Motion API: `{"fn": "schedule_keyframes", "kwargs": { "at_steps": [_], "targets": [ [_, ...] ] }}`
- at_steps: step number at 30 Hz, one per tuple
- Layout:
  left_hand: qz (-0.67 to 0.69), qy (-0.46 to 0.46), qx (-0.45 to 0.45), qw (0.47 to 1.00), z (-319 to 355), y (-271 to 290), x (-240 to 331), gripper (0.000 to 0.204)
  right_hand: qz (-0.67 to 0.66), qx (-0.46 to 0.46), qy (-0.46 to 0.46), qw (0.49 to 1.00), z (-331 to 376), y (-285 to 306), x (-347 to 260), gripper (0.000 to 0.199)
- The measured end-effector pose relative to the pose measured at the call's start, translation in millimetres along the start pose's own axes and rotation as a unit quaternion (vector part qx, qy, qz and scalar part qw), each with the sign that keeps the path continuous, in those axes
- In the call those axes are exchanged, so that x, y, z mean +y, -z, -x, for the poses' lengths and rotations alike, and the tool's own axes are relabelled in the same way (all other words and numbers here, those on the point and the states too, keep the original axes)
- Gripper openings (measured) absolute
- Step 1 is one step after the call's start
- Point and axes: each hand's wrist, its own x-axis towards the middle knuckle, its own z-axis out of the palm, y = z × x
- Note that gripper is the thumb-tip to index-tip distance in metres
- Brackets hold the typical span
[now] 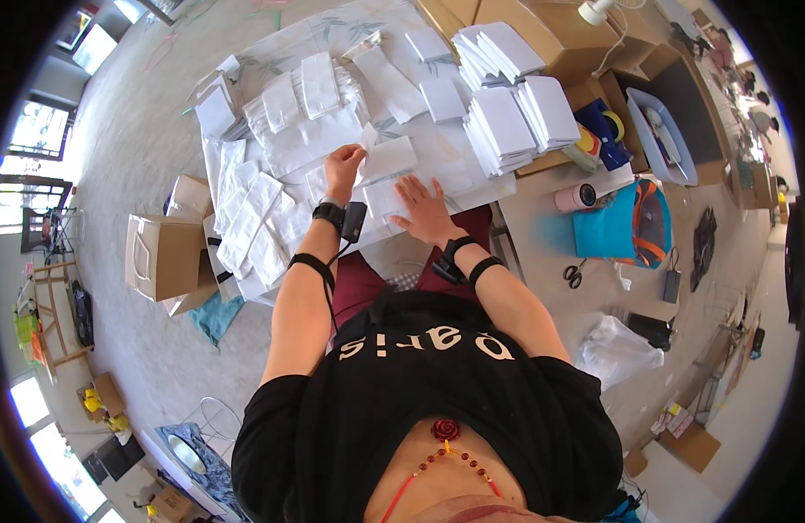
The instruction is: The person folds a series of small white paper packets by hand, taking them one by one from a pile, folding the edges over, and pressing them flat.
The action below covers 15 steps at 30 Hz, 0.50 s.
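Note:
My left hand (342,171) is closed in a pinch at the edge of a thin white strip (367,137), whose kind I cannot make out. Beside its fingers lies a white card-like sheet (392,158). My right hand (425,210) rests flat with fingers spread on a white, flat packet (380,199) at the table's near side. Left of my hands, flat white plastic bags (254,213) lie in an overlapping heap. Farther off, another layered pile of white bags (306,113) covers the table (289,39).
Stacks of white cards (498,126) stand at the right of the table, with a smaller stack (217,109) at the far left. Cardboard boxes (163,257) flank the table. To the right are a blue bin (659,131), a turquoise bag (603,234), a pink cup (575,198) and scissors (574,275).

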Motion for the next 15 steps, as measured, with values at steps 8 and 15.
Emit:
{"fn": "schedule_keyframes", "kwargs": {
  "at_steps": [8,15],
  "targets": [
    [0.104,-0.026,-0.024,0.994,41.3,49.4,9.8,0.018,-0.306,0.185,-0.034,0.933,-73.6,60.0,-56.4,0.025],
    [0.085,-0.063,0.028,0.994,85.2,58.9,16.5,0.02,-0.435,0.148,-0.032,0.888,-88.0,74.1,-94.7,0.015]
  ]
}}
